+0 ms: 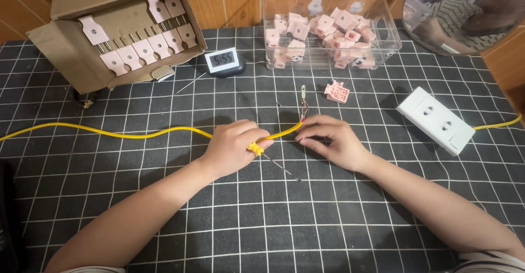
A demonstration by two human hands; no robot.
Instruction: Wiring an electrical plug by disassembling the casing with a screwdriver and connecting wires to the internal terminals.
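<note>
My left hand was closed around the yellow cable and a yellow-handled screwdriver, whose shaft pointed toward me across the checked mat. My right hand pinched the cable's stripped end, just below a small metal prong. Beyond lay a loose pink plug part, a clear bin of pink parts, a digital timer, a cardboard box of plug halves and a white socket strip. Risk, in my judgement: the fine strands could fray or slip if the pinch loosened, and the screwdriver could roll free from the shared grip.
</note>
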